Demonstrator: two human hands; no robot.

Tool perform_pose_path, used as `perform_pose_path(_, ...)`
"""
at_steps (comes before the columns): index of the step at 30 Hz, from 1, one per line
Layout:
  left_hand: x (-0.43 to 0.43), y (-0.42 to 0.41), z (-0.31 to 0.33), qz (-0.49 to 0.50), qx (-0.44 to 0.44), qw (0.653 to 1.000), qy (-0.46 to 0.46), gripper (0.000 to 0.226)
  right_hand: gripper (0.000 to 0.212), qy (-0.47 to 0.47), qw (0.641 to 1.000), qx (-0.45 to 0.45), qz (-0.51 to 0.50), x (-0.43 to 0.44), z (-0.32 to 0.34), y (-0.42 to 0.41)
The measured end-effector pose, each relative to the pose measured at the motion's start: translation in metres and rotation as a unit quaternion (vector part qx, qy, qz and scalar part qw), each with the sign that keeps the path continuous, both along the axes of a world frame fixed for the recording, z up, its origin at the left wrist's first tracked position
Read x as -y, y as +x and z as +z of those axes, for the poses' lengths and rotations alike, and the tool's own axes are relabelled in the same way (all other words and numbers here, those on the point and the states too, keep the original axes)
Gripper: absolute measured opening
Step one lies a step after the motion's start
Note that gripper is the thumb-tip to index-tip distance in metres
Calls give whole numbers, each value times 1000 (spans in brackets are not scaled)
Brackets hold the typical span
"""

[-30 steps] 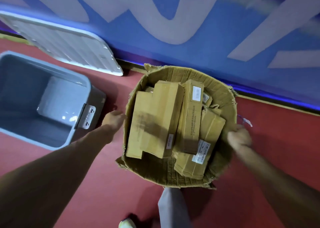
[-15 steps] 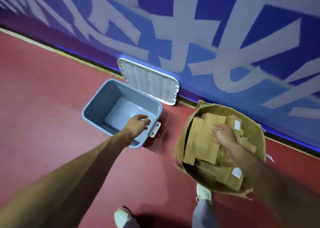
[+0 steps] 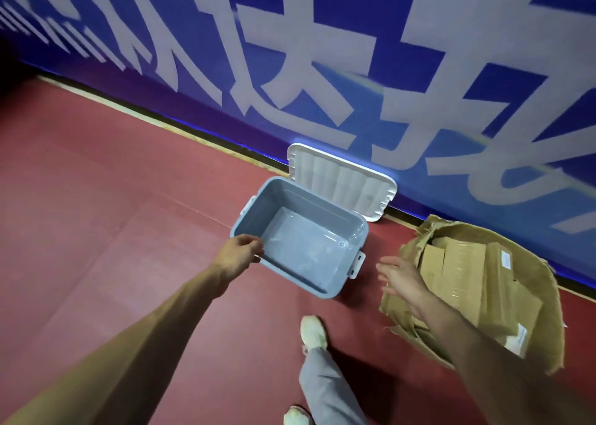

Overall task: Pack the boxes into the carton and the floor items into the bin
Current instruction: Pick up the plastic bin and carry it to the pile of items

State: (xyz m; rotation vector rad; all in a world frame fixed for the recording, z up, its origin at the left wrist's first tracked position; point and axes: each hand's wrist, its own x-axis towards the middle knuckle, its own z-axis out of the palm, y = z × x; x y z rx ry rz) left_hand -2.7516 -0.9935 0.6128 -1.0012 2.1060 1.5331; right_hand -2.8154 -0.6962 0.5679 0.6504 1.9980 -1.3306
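A worn brown carton (image 3: 545,273) stands on the red floor at the right, filled with several long cardboard boxes (image 3: 464,276). A blue-grey plastic bin (image 3: 354,231) sits left of it with nothing inside. My left hand (image 3: 240,255) curls over the bin's near left rim. Between the bin and the carton hovers my right hand (image 3: 401,277), fingers spread and holding nothing, just beside the carton's left wall.
The bin's white lid (image 3: 342,181) leans against the blue wall (image 3: 322,69) behind it. White latches hang on the bin's ends. My leg and pale shoes (image 3: 312,331) stand in front of the bin. Red floor stretches away to the left.
My view pulled back and swung left. My left hand went from the carton's side to the bin's left rim. The right hand left the carton and came out with fingers spread.
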Motion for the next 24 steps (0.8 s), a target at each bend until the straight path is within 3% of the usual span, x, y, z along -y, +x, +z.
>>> perform_pose_path(4, 46, -41, -18, -58, 29, 997, -44, 15, 30, -3, 999, 19, -36, 32, -37, -34)
perform_pose_path(8, 89, -84, -49, -77, 72, 992, -71, 15, 10, -8, 998, 47, -49, 61, -78, -67)
perform_pose_path(14, 135, -137, -107, -138, 130, 976, -103, 27, 28, 50, 994, 65, -65, 91, -138, -88)
perform_pose_path(19, 169, -167, -202, -266, 150, 935, -179, 28, 33, 142, 988, 62, -30, 117, -218, -75)
perform_pose_path(24, 210, -170, -325, -230, 151, 937, -213, 38, 28, 163, 984, 49, -54, 133, -311, -47)
